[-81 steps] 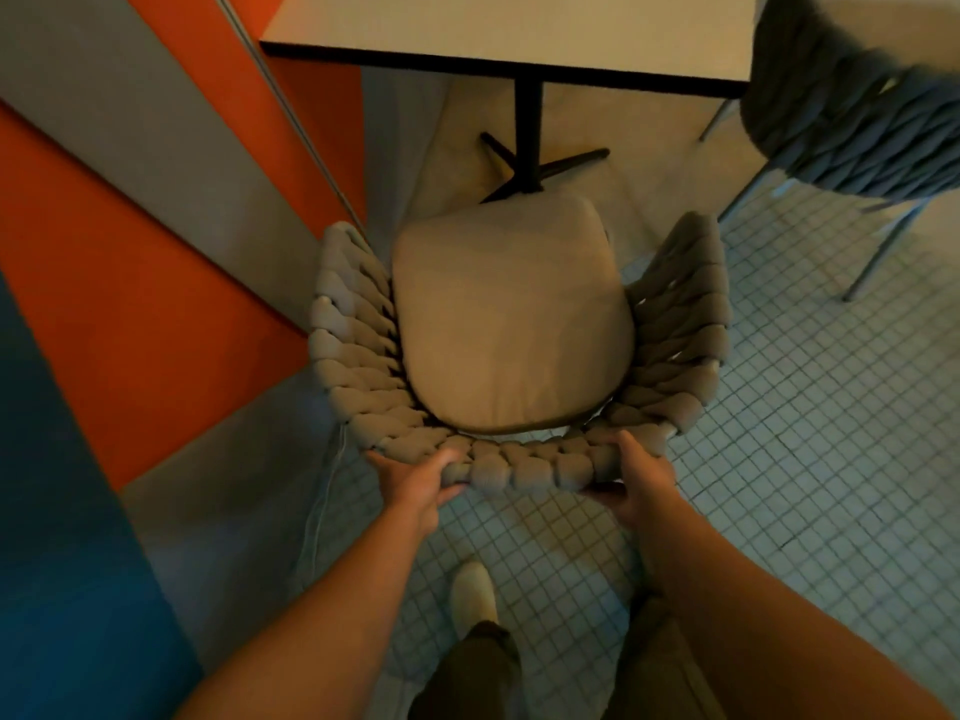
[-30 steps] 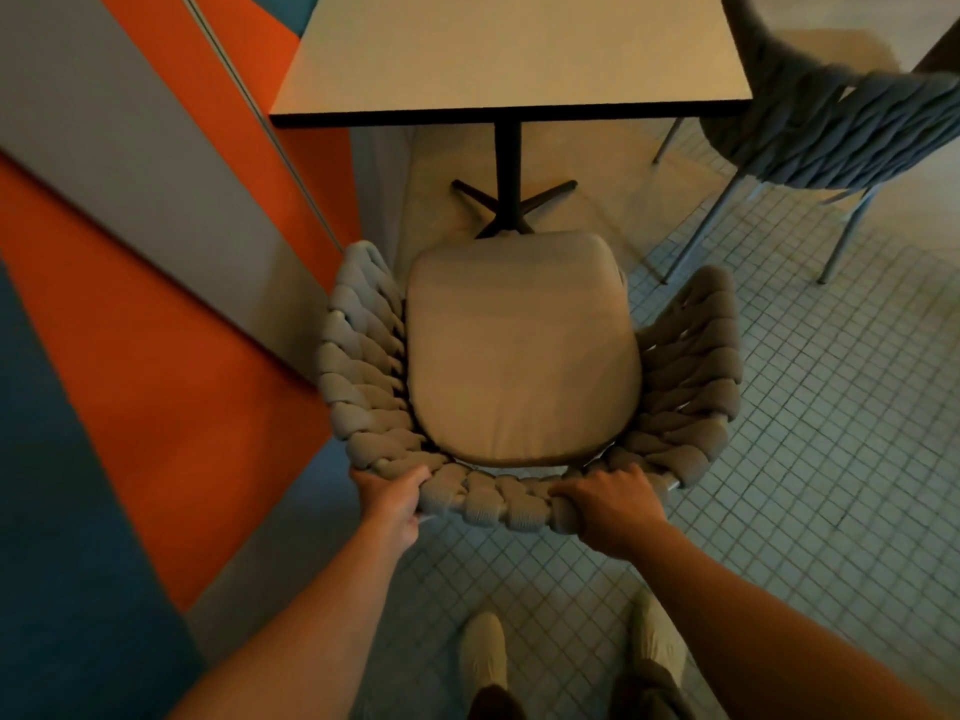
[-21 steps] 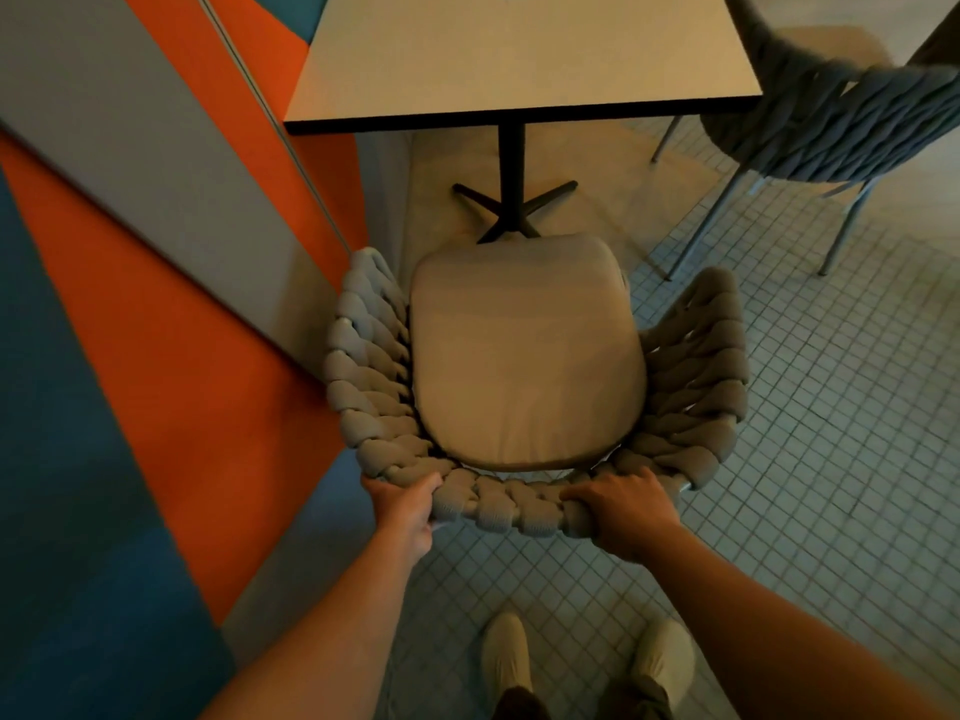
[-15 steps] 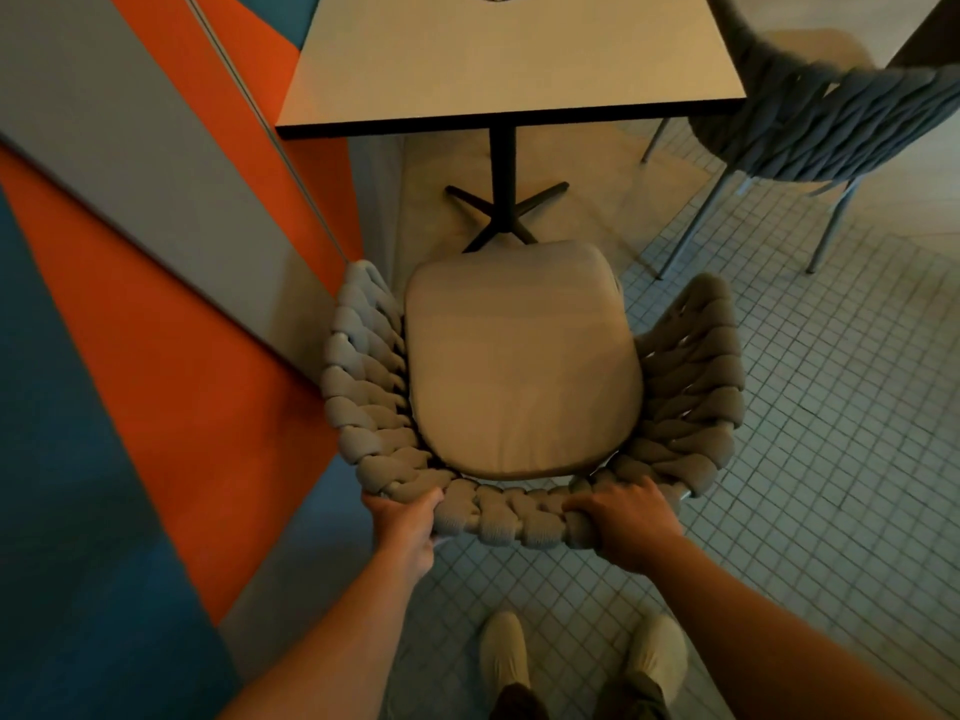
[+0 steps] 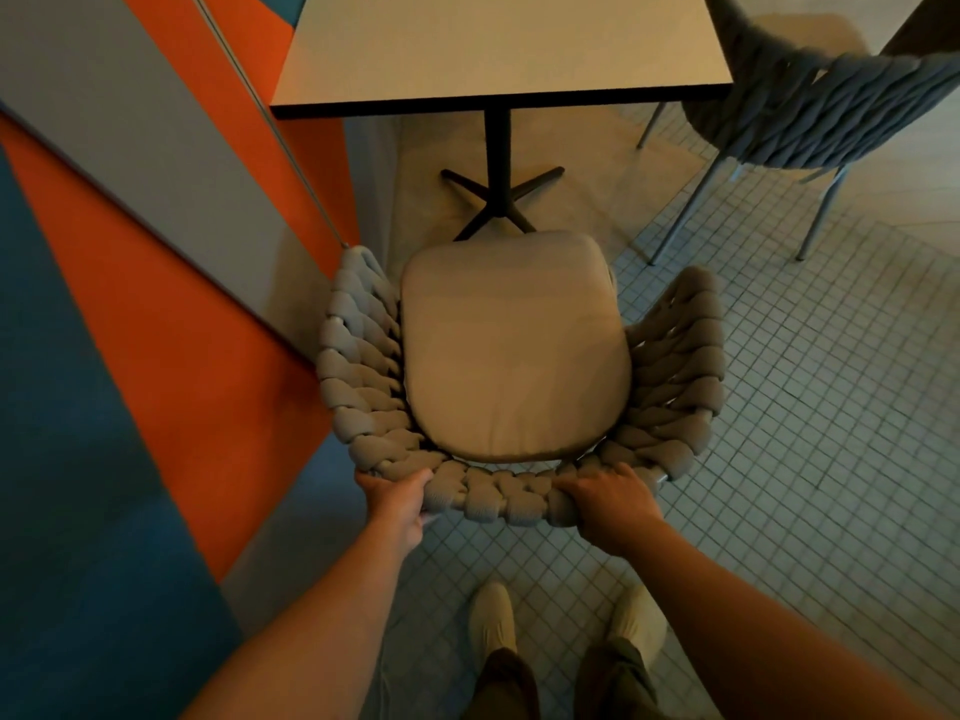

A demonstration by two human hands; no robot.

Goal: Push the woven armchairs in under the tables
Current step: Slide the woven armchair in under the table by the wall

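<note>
Head view, looking down, with the woven armchair (image 5: 519, 376) as the landmark. To its left runs the wall (image 5: 156, 304) painted in orange, grey and blue bands; the chair's left arm sits just beside it, which probably explains why the chair is being steered straight rather than swung. At the chair's near left corner, the left hand (image 5: 397, 498) is wrapped around the thick braided back rim, fingers curled under and thumb on top. A grip low on the rim like this suits pushing the whole frame forward without tipping it. Beyond the chair, the counter (image 5: 498, 44) stands on a single dark post with a cross base (image 5: 496, 200). The seat cushion (image 5: 514, 350) has its front edge near that base but is not yet under the counter's edge, so the push looks only partly done. At the chair's near right, the right hand (image 5: 610, 504) lies palm-down over the rim, fingers closed over the weave, balancing the left so the chair tracks evenly. Further right of the chair, a second armchair (image 5: 826, 116) in blue-grey stands on thin metal legs beside the counter's corner, apparently still to be dealt with. Two shoes stand on the tiled floor (image 5: 805, 459) behind the chair.
</note>
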